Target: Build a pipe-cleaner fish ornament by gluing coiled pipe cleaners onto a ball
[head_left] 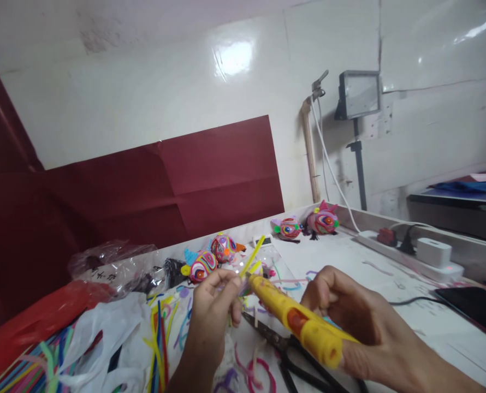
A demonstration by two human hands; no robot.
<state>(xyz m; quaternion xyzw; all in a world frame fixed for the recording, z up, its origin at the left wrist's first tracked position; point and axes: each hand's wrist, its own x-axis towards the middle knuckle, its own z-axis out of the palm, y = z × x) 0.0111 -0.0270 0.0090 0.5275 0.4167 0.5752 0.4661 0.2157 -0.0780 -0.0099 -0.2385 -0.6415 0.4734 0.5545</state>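
Note:
My right hand [349, 327] is closed around a yellow hot glue gun [284, 305], its nozzle pointing away to the left. My left hand [214, 305] pinches a yellow pipe cleaner [253, 255] between thumb and fingers, and the nozzle sits right beside it. Whether they touch I cannot tell. Under the glue gun lie black-handled scissors [282, 346], their blades partly covered. Just past my left hand stand two colourful fish-like figures, one with a blue tail [203, 266] and one with orange trim [224, 248]. Something behind the nozzle is mostly hidden.
Two more figures [288, 228] [322, 219] stand at the back edge. A power strip [410, 256] and a phone [474, 311] are on the right. Bundled pipe cleaners [30, 363], a white bag [104, 327] and a red bag [42, 311] crowd the left. Coloured scraps litter the table.

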